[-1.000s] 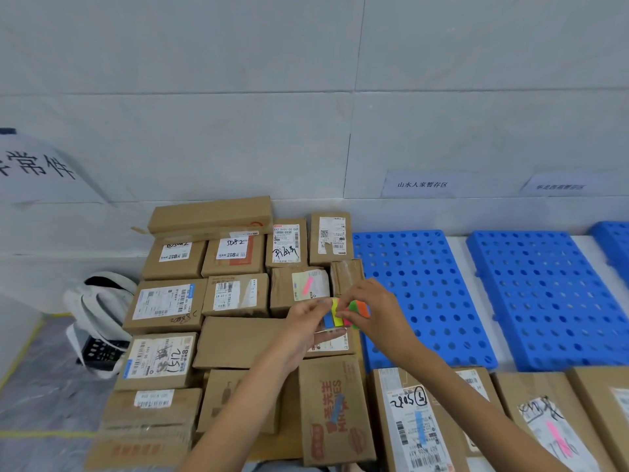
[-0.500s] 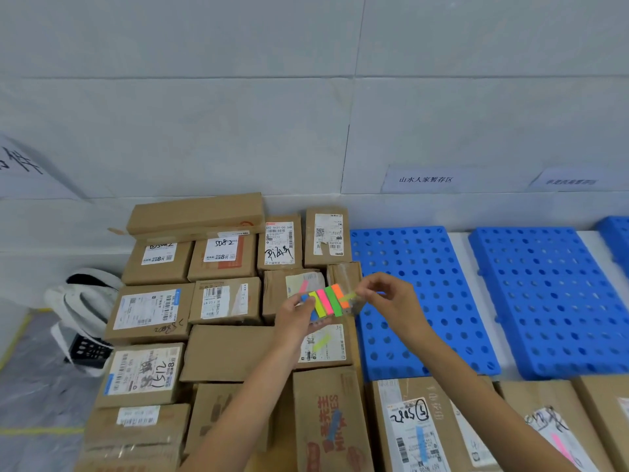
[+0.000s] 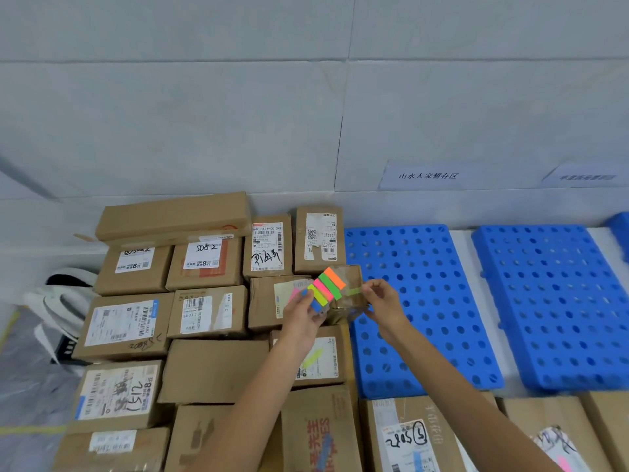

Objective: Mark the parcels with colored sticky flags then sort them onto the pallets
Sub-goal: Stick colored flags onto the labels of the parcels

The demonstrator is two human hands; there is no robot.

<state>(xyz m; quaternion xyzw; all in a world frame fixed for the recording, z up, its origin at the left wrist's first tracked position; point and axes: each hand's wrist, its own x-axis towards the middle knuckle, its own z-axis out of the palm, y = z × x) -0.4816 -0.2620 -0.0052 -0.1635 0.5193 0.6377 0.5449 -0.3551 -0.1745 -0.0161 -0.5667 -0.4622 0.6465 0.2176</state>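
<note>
Left hand: the pad is gripped at its lower end, with fingers and thumb curled round it
Pad: strips of orange, green, pink, yellow and blue are seen side by side; it is held tilted in the air, above the parcels
Right hand: one pale green flag is pinched at its end between thumb and fingertips
Flag: it is stretched between the pad and the right hand
Parcels: brown cartons with white labels are packed close together at the left and along the bottom edge; a yellow strip is seen on the one under the left wrist
Pallets: two blue ones with round holes are laid side by side at the wall, right of the parcels
Signs: two are fixed on the wall above the pallets
Bag: a white one is seen left of the parcels
</note>
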